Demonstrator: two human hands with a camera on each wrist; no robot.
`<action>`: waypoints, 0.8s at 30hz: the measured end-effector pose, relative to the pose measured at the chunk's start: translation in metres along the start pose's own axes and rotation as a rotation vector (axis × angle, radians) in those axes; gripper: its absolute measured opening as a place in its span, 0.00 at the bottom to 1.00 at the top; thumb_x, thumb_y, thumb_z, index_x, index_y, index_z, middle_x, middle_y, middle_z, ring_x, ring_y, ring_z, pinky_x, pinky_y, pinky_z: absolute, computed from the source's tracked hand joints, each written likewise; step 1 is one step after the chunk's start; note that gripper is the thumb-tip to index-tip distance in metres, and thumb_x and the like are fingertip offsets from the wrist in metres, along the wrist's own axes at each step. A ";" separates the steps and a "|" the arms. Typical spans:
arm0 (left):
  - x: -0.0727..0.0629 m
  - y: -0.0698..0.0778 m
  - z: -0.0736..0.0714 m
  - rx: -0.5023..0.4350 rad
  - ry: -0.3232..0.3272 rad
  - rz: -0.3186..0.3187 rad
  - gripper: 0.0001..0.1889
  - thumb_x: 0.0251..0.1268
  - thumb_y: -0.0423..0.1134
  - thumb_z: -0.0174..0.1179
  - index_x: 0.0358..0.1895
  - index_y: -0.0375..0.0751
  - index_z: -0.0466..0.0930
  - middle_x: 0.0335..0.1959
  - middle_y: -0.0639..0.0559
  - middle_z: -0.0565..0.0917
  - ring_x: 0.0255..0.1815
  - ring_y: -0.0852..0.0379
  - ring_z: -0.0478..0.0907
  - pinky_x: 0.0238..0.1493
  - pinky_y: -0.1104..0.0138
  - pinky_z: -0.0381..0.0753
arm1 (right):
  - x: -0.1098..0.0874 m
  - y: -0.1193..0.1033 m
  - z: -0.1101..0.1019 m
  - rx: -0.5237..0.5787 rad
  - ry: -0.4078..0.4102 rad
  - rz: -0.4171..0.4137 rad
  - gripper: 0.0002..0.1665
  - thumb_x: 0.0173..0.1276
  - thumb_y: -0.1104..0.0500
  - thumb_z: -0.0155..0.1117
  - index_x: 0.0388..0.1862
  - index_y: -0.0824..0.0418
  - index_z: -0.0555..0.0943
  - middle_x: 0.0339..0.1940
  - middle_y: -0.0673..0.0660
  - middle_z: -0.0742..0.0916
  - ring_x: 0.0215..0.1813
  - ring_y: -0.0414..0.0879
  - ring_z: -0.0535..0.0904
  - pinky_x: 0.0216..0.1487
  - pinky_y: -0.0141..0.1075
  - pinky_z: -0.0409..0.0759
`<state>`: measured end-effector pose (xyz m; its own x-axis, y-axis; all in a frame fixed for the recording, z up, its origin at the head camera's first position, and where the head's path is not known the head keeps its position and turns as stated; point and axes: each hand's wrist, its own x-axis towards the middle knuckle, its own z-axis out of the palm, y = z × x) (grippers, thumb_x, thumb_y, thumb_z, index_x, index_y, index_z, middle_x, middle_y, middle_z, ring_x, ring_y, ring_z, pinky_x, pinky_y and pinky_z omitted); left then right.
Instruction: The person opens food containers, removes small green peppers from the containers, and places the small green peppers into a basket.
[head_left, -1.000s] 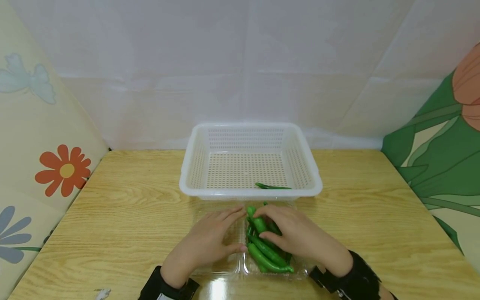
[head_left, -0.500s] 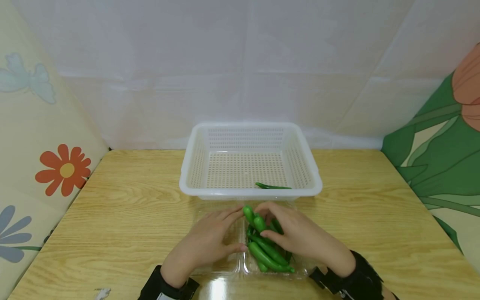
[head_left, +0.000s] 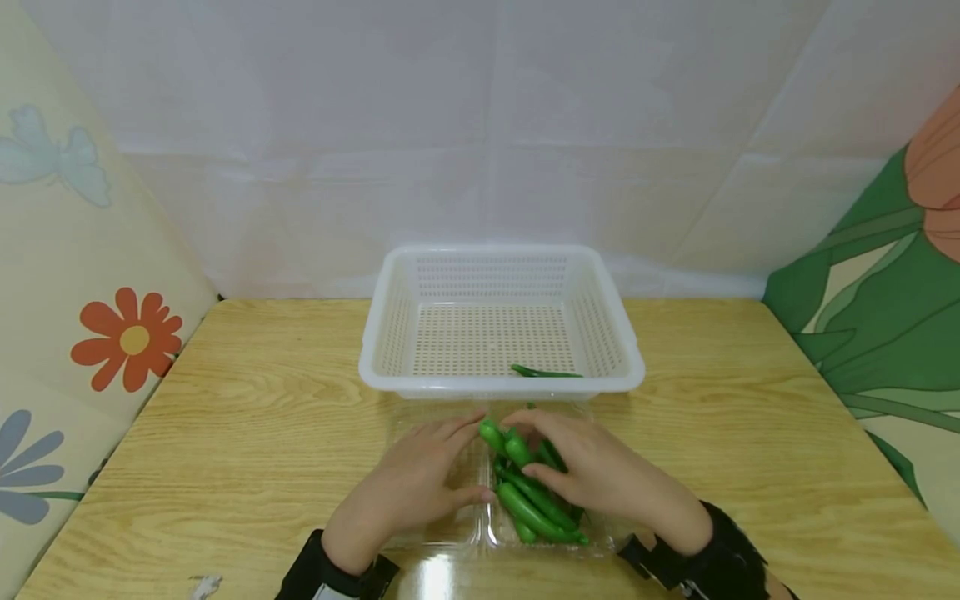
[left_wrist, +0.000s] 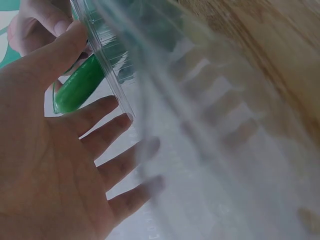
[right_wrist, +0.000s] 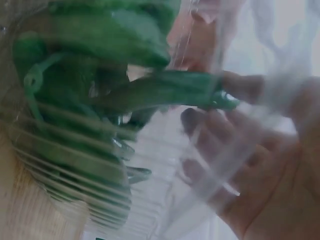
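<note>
A clear plastic clamshell box (head_left: pixel 441 533) lies opened out on the table, its right half heaped with green chili peppers (head_left: pixel 536 508). My right hand (head_left: pixel 592 462) reaches into that half and pinches one chili pepper (right_wrist: pixel 175 90) between thumb and fingers. Another chili pepper (head_left: pixel 491 435) sticks up towards my left fingertips. My left hand (head_left: pixel 420 479) is spread over the left half of the box, thumb at the middle fold. In the left wrist view, its straight fingers (left_wrist: pixel 120 150) lie against the clear plastic, with a green chili (left_wrist: pixel 80 85) beyond.
Right behind the box stands a white perforated basket (head_left: pixel 502 385), with thin green chili (head_left: pixel 547 373) near its front wall. A white scrap (head_left: pixel 206 587) is at the table's front left. A white sheet (head_left: pixel 480 142) hangs behind the table.
The upper chili peppers have shifted up and to the left towards my left hand, moved by my right hand. My left hand and the basket stay where they were.
</note>
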<state>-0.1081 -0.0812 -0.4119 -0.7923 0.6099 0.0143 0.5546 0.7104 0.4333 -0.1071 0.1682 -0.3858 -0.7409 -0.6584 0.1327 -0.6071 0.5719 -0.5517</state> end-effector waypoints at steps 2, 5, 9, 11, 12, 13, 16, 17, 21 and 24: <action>0.000 0.000 0.000 0.004 -0.002 0.000 0.45 0.59 0.65 0.62 0.75 0.45 0.63 0.77 0.53 0.62 0.72 0.46 0.64 0.71 0.46 0.62 | 0.000 0.000 0.001 -0.013 -0.019 0.003 0.35 0.65 0.62 0.71 0.69 0.60 0.70 0.49 0.48 0.84 0.49 0.41 0.81 0.46 0.38 0.84; 0.000 0.000 0.000 0.005 -0.003 -0.002 0.45 0.59 0.65 0.62 0.75 0.45 0.63 0.77 0.53 0.62 0.73 0.46 0.64 0.71 0.46 0.62 | 0.000 0.000 0.002 -0.043 -0.043 0.005 0.37 0.65 0.59 0.71 0.71 0.62 0.69 0.54 0.51 0.83 0.53 0.45 0.80 0.50 0.42 0.83; 0.000 0.000 0.000 0.001 -0.003 -0.002 0.44 0.60 0.65 0.62 0.75 0.45 0.63 0.77 0.53 0.62 0.73 0.47 0.64 0.72 0.46 0.62 | 0.001 0.002 0.006 -0.083 -0.061 0.001 0.39 0.65 0.54 0.72 0.71 0.63 0.69 0.60 0.53 0.81 0.57 0.47 0.78 0.54 0.45 0.82; 0.000 0.000 0.000 -0.001 -0.005 -0.002 0.44 0.60 0.65 0.62 0.75 0.46 0.63 0.77 0.53 0.62 0.73 0.47 0.63 0.72 0.46 0.62 | 0.002 0.003 0.009 -0.093 -0.072 -0.002 0.39 0.65 0.52 0.71 0.71 0.64 0.69 0.60 0.53 0.81 0.58 0.46 0.78 0.55 0.45 0.81; 0.000 0.000 0.000 -0.001 -0.004 -0.002 0.44 0.60 0.65 0.62 0.75 0.46 0.63 0.77 0.53 0.62 0.73 0.47 0.63 0.72 0.46 0.62 | 0.002 0.003 0.010 -0.092 -0.077 -0.002 0.39 0.66 0.51 0.71 0.71 0.64 0.69 0.60 0.53 0.81 0.58 0.46 0.78 0.55 0.45 0.81; 0.000 0.000 0.000 0.000 -0.005 -0.002 0.44 0.60 0.65 0.62 0.75 0.46 0.63 0.77 0.53 0.62 0.73 0.47 0.63 0.72 0.46 0.62 | 0.003 0.003 0.011 -0.092 -0.081 -0.002 0.39 0.66 0.51 0.70 0.71 0.64 0.69 0.60 0.53 0.81 0.58 0.46 0.78 0.55 0.45 0.81; 0.000 -0.001 0.000 0.001 -0.006 -0.003 0.44 0.60 0.65 0.62 0.75 0.47 0.63 0.77 0.53 0.62 0.73 0.47 0.63 0.72 0.46 0.61 | 0.003 0.004 0.013 -0.094 -0.083 0.004 0.37 0.67 0.52 0.70 0.70 0.65 0.70 0.59 0.54 0.82 0.56 0.45 0.78 0.53 0.43 0.82; 0.000 -0.001 0.000 0.002 -0.006 -0.004 0.44 0.60 0.65 0.61 0.75 0.47 0.63 0.77 0.53 0.62 0.73 0.47 0.63 0.72 0.46 0.61 | 0.004 0.004 0.014 -0.094 -0.080 0.008 0.36 0.67 0.52 0.69 0.70 0.65 0.70 0.58 0.53 0.82 0.54 0.43 0.79 0.52 0.42 0.82; 0.000 -0.001 0.000 0.002 -0.006 -0.003 0.43 0.60 0.65 0.62 0.75 0.47 0.63 0.77 0.53 0.61 0.73 0.47 0.63 0.72 0.46 0.61 | 0.004 0.005 0.016 -0.096 -0.057 0.019 0.29 0.66 0.53 0.71 0.62 0.63 0.76 0.45 0.47 0.83 0.42 0.36 0.77 0.40 0.33 0.81; 0.000 0.000 0.000 0.001 -0.006 -0.003 0.43 0.60 0.65 0.62 0.75 0.48 0.64 0.77 0.53 0.61 0.73 0.47 0.63 0.72 0.46 0.61 | 0.004 0.006 0.017 -0.097 -0.043 0.018 0.22 0.65 0.53 0.71 0.54 0.60 0.78 0.36 0.42 0.79 0.35 0.33 0.72 0.34 0.29 0.77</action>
<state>-0.1086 -0.0812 -0.4123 -0.7924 0.6100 0.0076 0.5527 0.7126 0.4320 -0.1086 0.1601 -0.4027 -0.7404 -0.6666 0.0865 -0.6199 0.6273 -0.4714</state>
